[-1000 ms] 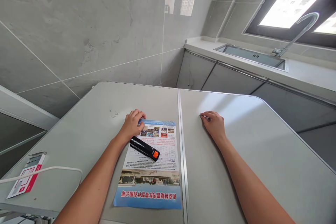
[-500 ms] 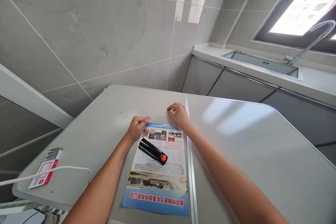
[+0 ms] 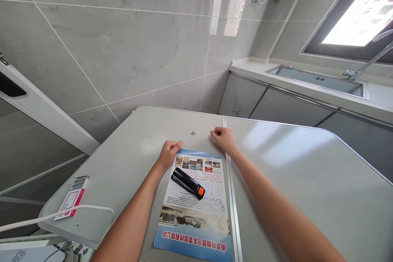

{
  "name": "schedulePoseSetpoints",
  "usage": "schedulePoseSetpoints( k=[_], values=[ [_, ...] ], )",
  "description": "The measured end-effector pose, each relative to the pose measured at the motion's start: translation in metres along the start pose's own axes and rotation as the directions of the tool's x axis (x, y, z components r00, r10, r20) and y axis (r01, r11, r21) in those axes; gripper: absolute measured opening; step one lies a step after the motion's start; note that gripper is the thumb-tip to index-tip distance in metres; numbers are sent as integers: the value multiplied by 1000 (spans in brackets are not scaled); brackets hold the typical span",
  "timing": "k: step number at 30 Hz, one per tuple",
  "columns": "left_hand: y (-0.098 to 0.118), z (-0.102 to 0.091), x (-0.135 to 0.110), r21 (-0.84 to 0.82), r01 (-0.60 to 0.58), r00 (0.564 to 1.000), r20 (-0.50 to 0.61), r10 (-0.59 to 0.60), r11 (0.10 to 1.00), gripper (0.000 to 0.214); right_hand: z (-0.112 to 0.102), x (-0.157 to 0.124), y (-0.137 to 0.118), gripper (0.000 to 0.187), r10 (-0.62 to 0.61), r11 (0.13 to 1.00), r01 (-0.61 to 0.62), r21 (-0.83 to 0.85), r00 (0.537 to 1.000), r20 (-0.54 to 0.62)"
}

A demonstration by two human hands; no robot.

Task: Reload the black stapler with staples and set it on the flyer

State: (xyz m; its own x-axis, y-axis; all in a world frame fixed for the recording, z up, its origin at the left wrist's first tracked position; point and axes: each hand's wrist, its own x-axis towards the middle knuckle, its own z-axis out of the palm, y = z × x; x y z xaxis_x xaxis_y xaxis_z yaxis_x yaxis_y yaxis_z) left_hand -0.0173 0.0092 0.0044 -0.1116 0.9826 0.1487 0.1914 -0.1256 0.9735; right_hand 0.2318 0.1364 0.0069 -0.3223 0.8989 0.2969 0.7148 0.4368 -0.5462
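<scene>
A printed flyer [image 3: 193,213] with blue bands lies on the table, its lettering upside down to me. At its top left corner, my left hand [image 3: 168,152] is closed with the paper edge between thumb and fingers. Across the middle of the flyer lies a black stapler [image 3: 186,181] with an orange button. My right hand [image 3: 223,138] is over the table just beyond the flyer's top right, its fingers curled together; whatever they may hold is hidden. A small pair of dark staple-like bits [image 3: 193,133] rests on the table between the hands.
More tiny metal bits [image 3: 155,143] are scattered left of my left hand. A red and white packet [image 3: 73,198] lies by the left table edge, near a white cable [image 3: 89,207]. A metal strip [image 3: 231,196] divides the tabletop. Behind are a tiled wall and a sink [image 3: 319,80].
The view has shifted, moving everything right and down. My right hand has moved away from the flyer's top edge, its fingers closing together. Small metal bits now show between the hands.
</scene>
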Motion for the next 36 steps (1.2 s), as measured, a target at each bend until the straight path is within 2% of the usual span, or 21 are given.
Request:
schedulePoseSetpoints(
  k=[5, 8, 10, 13, 16, 20, 36],
  values=[
    [-2, 2, 1, 4, 22, 999, 34, -22, 1000, 62, -72, -67, 81, 37, 106, 982, -109, -152, 994, -31],
    [-2, 2, 1, 14, 34, 999, 37, -35, 999, 62, -105, -110, 122, 38, 225, 898, -232, -375, 972, -63],
    [-2, 3, 1, 22, 36, 999, 38, -37, 999, 62, -117, -132, 136, 39, 307, 834, -317, -451, 947, -97],
    [-1, 4, 1, 35, 36, 998, 44, -37, 999, 64, -122, -150, 136, 41, 373, 769, -382, -512, 919, -126],
    [0, 4, 1, 43, 31, 999, 40, -33, 999, 65, -121, -154, 125, 42, 401, 744, -400, -536, 908, -121],
    [0, 4, 1, 47, 30, 999, 32, -31, 998, 65, -122, -150, 117, 43, 398, 747, -395, -535, 910, -115],
    [3, 3, -1, 87, 32, 999, 6, -33, 996, 64, -122, -149, 114, 44, 387, 776, -396, -490, 913, -124]
  ],
)
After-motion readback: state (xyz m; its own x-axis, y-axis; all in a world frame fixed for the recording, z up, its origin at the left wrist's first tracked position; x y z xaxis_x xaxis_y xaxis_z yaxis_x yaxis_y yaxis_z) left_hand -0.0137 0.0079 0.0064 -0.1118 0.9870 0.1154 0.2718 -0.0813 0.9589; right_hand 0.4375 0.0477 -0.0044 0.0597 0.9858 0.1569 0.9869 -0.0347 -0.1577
